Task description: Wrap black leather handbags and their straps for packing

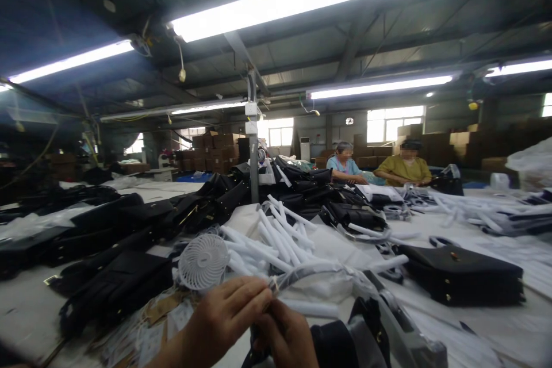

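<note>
A black bag stands right in front of me, partly cut off by the lower edge. Its curved handle, wrapped in whitish clear film, arches up from it. My left hand comes in from the lower left with its fingers closed at the handle's near end. My right hand is closed just below, its fingertips touching the left ones. Both hands seem to pinch the handle's end; the exact grip is hidden. Just beyond my left hand stands a small white round fan.
White foam tubes lie heaped ahead. Black bags pile up on the left, and another bag lies at right. Tags with strings are at lower left. A post rises mid-table. Two people sit across the table.
</note>
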{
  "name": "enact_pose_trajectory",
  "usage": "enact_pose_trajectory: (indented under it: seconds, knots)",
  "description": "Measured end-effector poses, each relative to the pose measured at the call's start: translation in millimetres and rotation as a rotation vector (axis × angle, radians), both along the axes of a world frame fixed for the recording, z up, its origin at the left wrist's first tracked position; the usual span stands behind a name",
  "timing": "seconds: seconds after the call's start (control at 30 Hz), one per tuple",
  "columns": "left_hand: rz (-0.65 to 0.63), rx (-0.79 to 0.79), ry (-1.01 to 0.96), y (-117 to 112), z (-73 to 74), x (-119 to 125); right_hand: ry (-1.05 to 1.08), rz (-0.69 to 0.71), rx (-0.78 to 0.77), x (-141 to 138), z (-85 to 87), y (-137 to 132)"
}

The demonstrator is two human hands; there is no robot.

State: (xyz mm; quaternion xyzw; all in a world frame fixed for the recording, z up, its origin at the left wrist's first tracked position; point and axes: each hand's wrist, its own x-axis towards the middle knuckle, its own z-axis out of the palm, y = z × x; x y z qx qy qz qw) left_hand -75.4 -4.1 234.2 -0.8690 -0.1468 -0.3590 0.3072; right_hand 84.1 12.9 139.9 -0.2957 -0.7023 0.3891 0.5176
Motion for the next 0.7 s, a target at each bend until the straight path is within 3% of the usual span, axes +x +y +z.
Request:
enact_pose_trajectory:
  seconds: [0.17, 0.33, 0.43, 0.5, 0.7]
  knots:
    - [-0.006, -0.092, 0.011, -1.7, 1.0, 1.7, 0.052, -0.042, 0.014, -3.1, 1.6, -2.3]
    - [0.064, -0.255, -0.082, 11.6, -14.4, -10.3, 0.135, -0.143, -0.011, -2.2, 1.5, -7.4]
    - [0.091, -0.480, -0.306, 16.6, -20.1, -10.4, 0.153, -0.136, -0.051, -1.4, -1.1, -7.3]
    - [0.111, -0.657, -0.431, 17.0, -16.4, -6.0, 0.136, -0.096, -0.036, -1.3, -2.0, -7.3]
    - [-0.084, -1.177, -0.407, 18.8, 2.6, 9.2, 0.083, -0.045, -0.014, 2.9, -1.1, -8.5]
